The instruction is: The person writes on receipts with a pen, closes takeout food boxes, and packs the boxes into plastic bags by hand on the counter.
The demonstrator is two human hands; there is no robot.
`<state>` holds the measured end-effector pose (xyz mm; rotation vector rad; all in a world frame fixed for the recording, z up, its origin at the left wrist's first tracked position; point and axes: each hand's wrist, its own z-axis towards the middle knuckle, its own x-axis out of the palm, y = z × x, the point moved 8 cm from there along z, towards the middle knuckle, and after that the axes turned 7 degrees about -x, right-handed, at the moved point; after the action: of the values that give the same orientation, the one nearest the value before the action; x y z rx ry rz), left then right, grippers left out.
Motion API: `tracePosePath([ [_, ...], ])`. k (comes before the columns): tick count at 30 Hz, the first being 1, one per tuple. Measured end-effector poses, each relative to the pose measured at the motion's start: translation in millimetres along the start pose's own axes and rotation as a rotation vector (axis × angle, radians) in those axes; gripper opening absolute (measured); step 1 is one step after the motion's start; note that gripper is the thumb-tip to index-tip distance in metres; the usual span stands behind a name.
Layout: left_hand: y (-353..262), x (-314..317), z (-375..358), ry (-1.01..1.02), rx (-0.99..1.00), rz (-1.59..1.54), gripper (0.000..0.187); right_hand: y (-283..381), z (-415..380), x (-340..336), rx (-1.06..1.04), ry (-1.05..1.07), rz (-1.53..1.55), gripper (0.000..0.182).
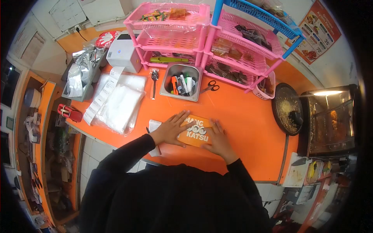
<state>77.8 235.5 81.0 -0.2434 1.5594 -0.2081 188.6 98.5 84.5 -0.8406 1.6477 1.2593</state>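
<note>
An orange printed box or card (197, 136) with white lettering lies on the orange table (248, 147) in front of me. My left hand (173, 129) rests flat on its left part, fingers spread. At its right edge is my right hand (219, 141), fingers apart and touching the side. Partly under my left wrist is a white paper slip (154, 125); a dark thin item beside it is mostly hidden.
Beyond are a metal tin of markers (181, 83), black scissors (210, 87), a wrapped spoon (154, 83) and pink racks (169, 46). Plastic bags (118, 108) and a red stapler-like item (70, 112) lie left. A round dark pan or lid (286, 108) stands right.
</note>
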Motion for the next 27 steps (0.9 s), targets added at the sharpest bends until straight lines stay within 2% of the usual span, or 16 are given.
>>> tracePosePath([
  [1,0.2,0.6,1.6,0.039,0.020,0.021,0.091,5.1,2.2,-5.0,-0.068,0.154,0.024,0.087],
  [4,-2.1,8.0,2.4,0.076,0.057,0.046,0.093,-7.3,15.8,2.6,-0.175,0.132,0.124,0.097],
  [7,-2.7,7.8,5.1,0.093,0.062,0.057,0.092,-9.8,16.0,4.5,-0.240,0.079,0.132,0.091],
  [10,-1.1,11.0,4.6,0.141,0.069,0.081,0.092,-12.4,12.5,2.3,-0.247,0.086,0.266,0.088],
  [14,-0.9,25.7,2.1,0.188,0.072,0.203,0.089,-12.6,-2.7,15.7,-0.263,-0.054,0.173,0.075],
  [17,-7.8,15.9,3.0,0.329,0.043,0.206,0.089,-20.5,-23.9,32.2,-0.138,-0.121,-0.025,0.065],
  [19,-1.7,27.3,4.6,0.307,0.036,0.212,0.091,-8.2,-33.3,33.5,0.064,-0.116,-0.185,0.059],
  [21,2.9,39.6,9.4,0.310,0.038,0.220,0.092,-6.7,-39.8,40.1,0.185,-0.169,-0.219,0.062],
  [24,4.7,39.0,11.9,0.292,0.082,0.217,0.089,22.1,-67.7,32.4,0.360,-0.375,-0.138,0.064],
  [27,-7.5,15.8,12.4,0.234,0.148,0.046,0.077,61.6,-141.9,31.1,0.490,-0.642,-0.191,0.061],
])
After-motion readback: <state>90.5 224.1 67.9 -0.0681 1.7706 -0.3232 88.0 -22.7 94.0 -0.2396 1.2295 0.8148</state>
